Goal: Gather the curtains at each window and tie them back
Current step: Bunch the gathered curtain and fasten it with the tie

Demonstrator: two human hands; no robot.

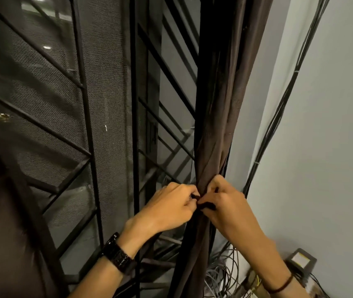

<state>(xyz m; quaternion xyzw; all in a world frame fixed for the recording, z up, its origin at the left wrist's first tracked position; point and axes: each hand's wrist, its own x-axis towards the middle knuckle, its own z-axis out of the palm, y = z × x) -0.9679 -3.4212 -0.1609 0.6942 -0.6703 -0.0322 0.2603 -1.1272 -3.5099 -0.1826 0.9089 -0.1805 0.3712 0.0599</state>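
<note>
A dark brown curtain (218, 125) hangs gathered into a narrow bundle at the right edge of the window, against the wall corner. A dark tie-back band (206, 205) wraps the bundle at its pinched waist. My left hand (171, 208) pinches one end of the band on the left side of the bundle. On the right side, my right hand (225, 206) has its fingers curled round the other end and pressed into the fabric. Both hands meet at the front of the bundle. A black watch sits on my left wrist.
The window (107, 93) has a mesh screen and a black metal grille with slanted bars. A bunch of black cables (287, 100) runs up the grey wall at right. Tangled wires (220, 274) and a small box (300, 261) lie on the floor below.
</note>
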